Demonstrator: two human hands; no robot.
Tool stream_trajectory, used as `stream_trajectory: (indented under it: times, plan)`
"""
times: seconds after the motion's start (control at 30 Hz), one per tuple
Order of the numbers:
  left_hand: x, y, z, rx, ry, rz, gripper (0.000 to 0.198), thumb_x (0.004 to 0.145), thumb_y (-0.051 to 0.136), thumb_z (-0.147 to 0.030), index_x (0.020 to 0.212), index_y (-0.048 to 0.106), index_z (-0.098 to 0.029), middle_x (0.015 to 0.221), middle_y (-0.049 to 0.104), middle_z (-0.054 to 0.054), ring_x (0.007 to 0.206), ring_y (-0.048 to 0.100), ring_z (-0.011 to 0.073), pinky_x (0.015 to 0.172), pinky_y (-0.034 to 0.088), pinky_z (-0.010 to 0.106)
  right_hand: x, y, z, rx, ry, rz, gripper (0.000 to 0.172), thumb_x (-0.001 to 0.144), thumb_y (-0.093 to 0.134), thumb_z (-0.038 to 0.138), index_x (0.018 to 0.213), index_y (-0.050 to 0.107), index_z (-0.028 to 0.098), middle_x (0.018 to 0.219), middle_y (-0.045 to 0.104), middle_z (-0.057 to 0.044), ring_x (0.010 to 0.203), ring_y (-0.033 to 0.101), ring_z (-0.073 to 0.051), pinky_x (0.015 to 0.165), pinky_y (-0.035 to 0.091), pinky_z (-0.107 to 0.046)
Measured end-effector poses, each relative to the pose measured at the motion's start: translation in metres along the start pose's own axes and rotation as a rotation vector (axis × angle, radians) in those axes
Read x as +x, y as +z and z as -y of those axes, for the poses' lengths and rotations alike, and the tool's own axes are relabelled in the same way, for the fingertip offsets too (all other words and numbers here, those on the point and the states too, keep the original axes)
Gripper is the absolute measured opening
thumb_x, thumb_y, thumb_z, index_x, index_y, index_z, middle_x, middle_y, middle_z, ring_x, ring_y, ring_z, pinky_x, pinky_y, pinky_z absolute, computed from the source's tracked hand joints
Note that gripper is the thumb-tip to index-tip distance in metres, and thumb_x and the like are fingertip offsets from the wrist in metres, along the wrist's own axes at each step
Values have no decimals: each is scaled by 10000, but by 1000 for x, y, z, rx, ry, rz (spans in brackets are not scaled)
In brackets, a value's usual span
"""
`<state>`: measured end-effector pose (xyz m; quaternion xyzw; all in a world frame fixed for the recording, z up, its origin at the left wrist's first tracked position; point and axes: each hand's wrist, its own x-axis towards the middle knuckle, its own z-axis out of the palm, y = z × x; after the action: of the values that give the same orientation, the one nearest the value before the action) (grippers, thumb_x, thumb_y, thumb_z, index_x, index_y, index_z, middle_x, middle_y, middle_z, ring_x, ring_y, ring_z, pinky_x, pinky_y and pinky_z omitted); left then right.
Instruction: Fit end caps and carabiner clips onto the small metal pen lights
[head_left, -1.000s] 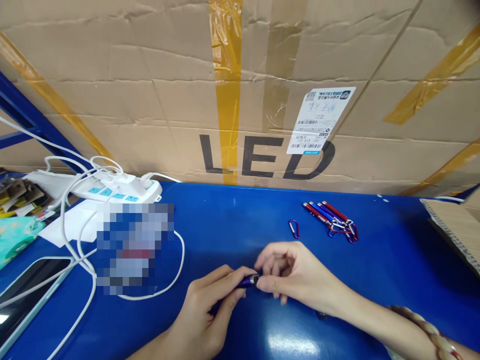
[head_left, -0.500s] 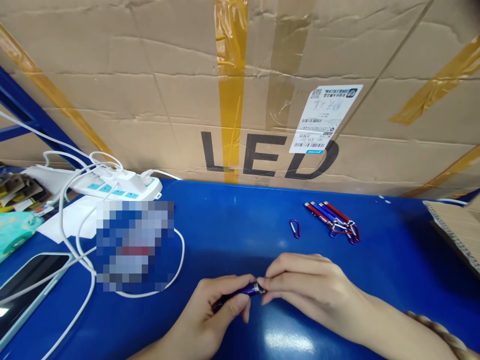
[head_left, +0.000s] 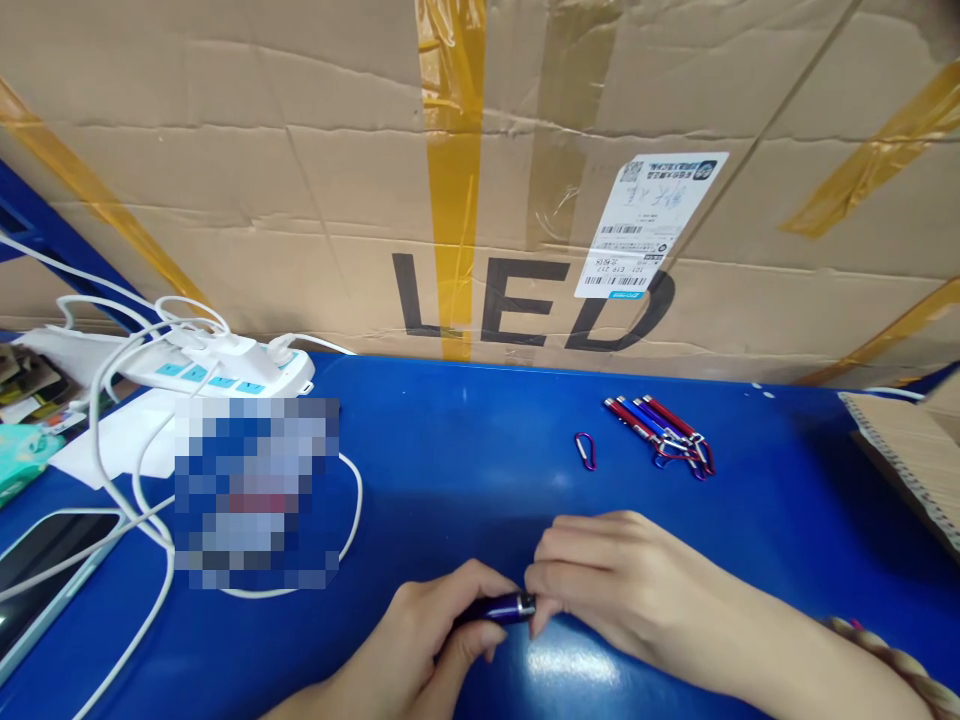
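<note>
A slim purple metal penlight (head_left: 504, 608) with a silver end lies level, low in the middle of the view. My left hand (head_left: 442, 625) is closed around its body, thumb below and index finger above. At the silver end, my right hand (head_left: 600, 580) pinches with its fingertips pressed together; any small part between them is hidden. Beyond my right hand lies a single purple carabiner clip (head_left: 586, 452). To its right is a group of several red and blue penlights (head_left: 651, 422), with carabiner clips at their near ends.
A large cardboard box (head_left: 337, 200) stands along the back of the blue table (head_left: 450, 460). On the left are a white power strip (head_left: 225, 372) with looping cables, a blurred-out item (head_left: 259, 495) and a phone (head_left: 52, 560). An open carton (head_left: 907, 450) sits at right.
My hands and the penlight have moved slightly down, and the penlight is now closer to level. My right fingers have curled more at its silver end. The camera view has shifted a little.
</note>
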<state>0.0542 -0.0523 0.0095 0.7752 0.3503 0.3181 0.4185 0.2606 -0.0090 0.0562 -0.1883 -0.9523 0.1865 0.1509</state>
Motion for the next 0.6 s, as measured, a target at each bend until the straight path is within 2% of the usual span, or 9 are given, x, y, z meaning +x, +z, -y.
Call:
stream_trajectory:
  times: [0.07, 0.17, 0.37, 0.47, 0.6]
  plan:
    - [-2, 4, 2, 5, 54, -18, 134, 910, 407, -155, 937, 529, -204, 681, 609, -14, 542, 553, 99, 519, 420, 159, 0, 3, 5, -89, -5, -8, 364, 947, 331, 147, 709, 606, 154, 625, 564, -29, 555, 476, -138, 490, 359, -268]
    - [-4, 7, 3, 43, 140, -58, 124, 916, 388, -150, 957, 492, -203, 716, 624, 2, 552, 575, 106, 518, 442, 157, 1, 9, 13, -31, 82, -25, 350, 923, 372, 145, 649, 591, 157, 583, 531, -9, 523, 457, -120, 476, 342, -253]
    - [-3, 2, 4, 368, 236, -60, 218, 931, 315, -112, 1060, 487, -147, 683, 626, 59, 555, 587, 151, 525, 481, 211, 8, 14, 19, 402, 423, -4, 294, 880, 469, 153, 639, 637, 134, 557, 576, 10, 494, 493, -59, 505, 373, -163]
    - [-1, 3, 11, 357, 284, -112, 235, 947, 306, -146, 1108, 477, -146, 667, 613, 51, 536, 562, 149, 503, 468, 219, 11, 12, 15, 582, 558, 56, 310, 869, 500, 206, 594, 618, 126, 535, 573, 8, 463, 481, -47, 466, 363, -140]
    - [-2, 5, 14, 260, 199, -153, 232, 944, 362, -164, 1144, 479, -187, 769, 632, 42, 644, 602, 141, 600, 485, 207, 13, 8, 8, 799, 709, 107, 317, 840, 564, 315, 600, 617, 115, 505, 533, 13, 427, 461, -45, 408, 348, -127]
